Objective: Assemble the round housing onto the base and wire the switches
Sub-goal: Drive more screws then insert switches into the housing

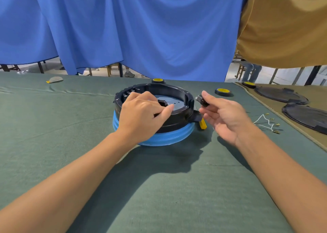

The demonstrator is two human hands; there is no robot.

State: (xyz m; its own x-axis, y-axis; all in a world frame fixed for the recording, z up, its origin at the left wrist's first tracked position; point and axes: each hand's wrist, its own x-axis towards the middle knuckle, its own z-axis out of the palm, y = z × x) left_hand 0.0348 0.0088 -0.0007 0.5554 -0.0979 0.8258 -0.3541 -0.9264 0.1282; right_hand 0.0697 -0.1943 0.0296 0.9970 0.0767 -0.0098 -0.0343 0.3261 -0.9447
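Observation:
A black round housing point(177, 91) sits on a blue round base point(164, 137) in the middle of the green table. My left hand point(141, 116) lies over the housing's near rim, fingers curled around a small black part point(162, 103) inside it. To the right of the housing, my right hand point(224, 116) pinches a small black switch point(201, 100) between thumb and forefinger, held just above the table. A yellow piece point(203, 124) pokes out beside the housing's side tab.
Two tape rolls point(223, 92) point(158, 80) lie behind the housing. White wires point(263, 122) and small brass terminals point(275, 125) lie to the right. Black round covers point(281, 95) rest on a tan mat at far right. Blue cloth hangs behind the table.

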